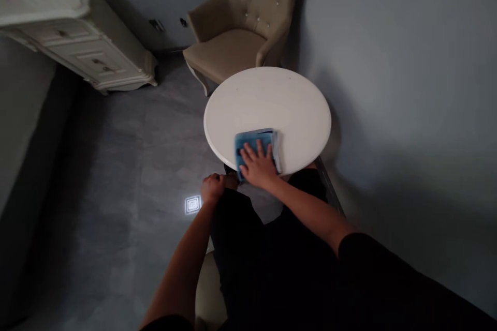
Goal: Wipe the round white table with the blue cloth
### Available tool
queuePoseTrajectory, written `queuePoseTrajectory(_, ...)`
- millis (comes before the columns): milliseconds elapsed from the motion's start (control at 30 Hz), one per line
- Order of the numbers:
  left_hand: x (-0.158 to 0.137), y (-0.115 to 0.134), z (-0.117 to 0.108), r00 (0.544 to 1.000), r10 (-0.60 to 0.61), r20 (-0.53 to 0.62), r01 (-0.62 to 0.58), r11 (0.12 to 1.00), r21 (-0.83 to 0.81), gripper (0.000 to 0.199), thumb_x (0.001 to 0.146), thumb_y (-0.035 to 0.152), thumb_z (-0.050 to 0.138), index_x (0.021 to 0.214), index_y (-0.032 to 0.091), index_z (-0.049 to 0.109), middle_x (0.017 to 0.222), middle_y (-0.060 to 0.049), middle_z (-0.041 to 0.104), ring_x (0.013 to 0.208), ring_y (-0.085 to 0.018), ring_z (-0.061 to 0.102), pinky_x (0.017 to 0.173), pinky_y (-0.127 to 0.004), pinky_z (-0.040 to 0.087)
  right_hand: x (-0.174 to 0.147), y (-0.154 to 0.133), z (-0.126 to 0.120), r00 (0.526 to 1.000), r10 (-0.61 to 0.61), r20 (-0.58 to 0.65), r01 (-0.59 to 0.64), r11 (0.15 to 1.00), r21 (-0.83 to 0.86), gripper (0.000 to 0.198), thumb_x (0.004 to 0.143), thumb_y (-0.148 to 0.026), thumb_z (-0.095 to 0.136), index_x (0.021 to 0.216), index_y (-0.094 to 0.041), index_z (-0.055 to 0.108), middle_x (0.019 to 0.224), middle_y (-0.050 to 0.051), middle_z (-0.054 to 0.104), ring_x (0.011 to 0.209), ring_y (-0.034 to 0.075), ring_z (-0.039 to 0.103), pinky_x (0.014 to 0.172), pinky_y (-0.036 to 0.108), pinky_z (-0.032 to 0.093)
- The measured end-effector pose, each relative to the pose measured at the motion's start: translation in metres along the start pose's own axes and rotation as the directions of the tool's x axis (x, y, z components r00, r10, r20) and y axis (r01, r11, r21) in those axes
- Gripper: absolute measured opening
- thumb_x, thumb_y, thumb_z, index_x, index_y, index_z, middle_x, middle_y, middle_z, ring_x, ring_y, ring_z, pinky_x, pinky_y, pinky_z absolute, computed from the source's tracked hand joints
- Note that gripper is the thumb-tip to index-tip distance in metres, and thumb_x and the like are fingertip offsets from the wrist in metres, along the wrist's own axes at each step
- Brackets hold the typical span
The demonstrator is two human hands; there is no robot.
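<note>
— What's in hand?
— Wiping, I'd judge: the right hand [258, 164] lies flat, fingers spread, on a folded blue cloth [256, 146] at the near edge of the round white table [267, 103]
— The left hand [213, 187]?
— Curled in a fist, off the table (holding nothing visible). A next pass needs the far side. No readable writing

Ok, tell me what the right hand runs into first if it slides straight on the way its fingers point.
The right hand lies flat on the blue cloth, fingers pointing across the round white table. That way looks bare tabletop to the far rim; past it probably the beige armchair, though depth is unclear.
</note>
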State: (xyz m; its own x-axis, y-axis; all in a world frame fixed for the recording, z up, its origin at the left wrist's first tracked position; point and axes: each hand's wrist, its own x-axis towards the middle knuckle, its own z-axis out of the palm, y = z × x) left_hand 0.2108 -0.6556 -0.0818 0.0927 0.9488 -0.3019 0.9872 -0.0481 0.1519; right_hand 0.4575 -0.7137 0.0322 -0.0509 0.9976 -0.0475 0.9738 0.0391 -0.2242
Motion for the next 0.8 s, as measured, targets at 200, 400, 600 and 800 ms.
queuePoseTrajectory(200, -0.002, -0.004, 0.004, 1.0, -0.002, -0.019, 0.001, 1.0, -0.022, 0.052, 0.115, 0.038, 0.042, 0.117, 0.017, 0.09, 0.127, -0.022, 0.087, 0.123, -0.035, 0.081, 0.107, -0.04, 0.059, -0.011, -0.029, 0.011, 0.995, -0.095, -0.015, 0.095, 0.995, -0.037, 0.078, 0.111, -0.07, 0.042, 0.187, -0.056, 0.03, 0.19, -0.026, 0.026, 0.186, 0.031, 0.008, 0.153, 0.067, 0.019)
queuePoseTrajectory(400, 0.001, -0.006, 0.003, 1.0, 0.002, 0.004, -0.002, 0.999, -0.052, 0.052, 0.114, 0.039, 0.042, 0.12, 0.018, 0.089, 0.13, -0.021, 0.087, 0.124, -0.037, 0.08, 0.108, -0.042, 0.061, -0.061, 0.086, 0.002, 0.984, 0.179, -0.012, -0.18, 0.981, -0.069, 0.081, 0.114, -0.072, 0.028, 0.188, -0.042, 0.041, 0.195, -0.003, 0.028, 0.184, 0.045, 0.016, 0.143, 0.083, 0.023)
queuePoseTrajectory(600, 0.008, -0.012, 0.003, 0.999, 0.021, 0.029, -0.019, 0.997, -0.081, 0.051, 0.115, 0.041, 0.045, 0.123, 0.02, 0.09, 0.135, -0.018, 0.086, 0.129, -0.037, 0.078, 0.115, -0.044, 0.06, -0.04, 0.229, -0.031, 0.833, 0.521, -0.189, -0.536, 0.843, -0.041, 0.081, 0.11, -0.063, 0.047, 0.175, -0.016, 0.061, 0.194, 0.024, 0.031, 0.175, 0.058, 0.032, 0.135, 0.086, 0.034)
queuePoseTrajectory(800, 0.01, -0.017, 0.003, 0.999, 0.053, 0.008, -0.051, 0.985, -0.166, 0.046, 0.114, 0.036, 0.049, 0.126, 0.021, 0.09, 0.134, -0.015, 0.087, 0.132, -0.036, 0.077, 0.124, -0.046, 0.056, 0.099, 0.31, -0.069, 0.762, 0.634, -0.135, -0.645, 0.762, -0.065, 0.088, 0.115, -0.068, 0.045, 0.187, -0.018, 0.038, 0.195, 0.027, 0.024, 0.174, 0.057, 0.032, 0.134, 0.087, 0.031)
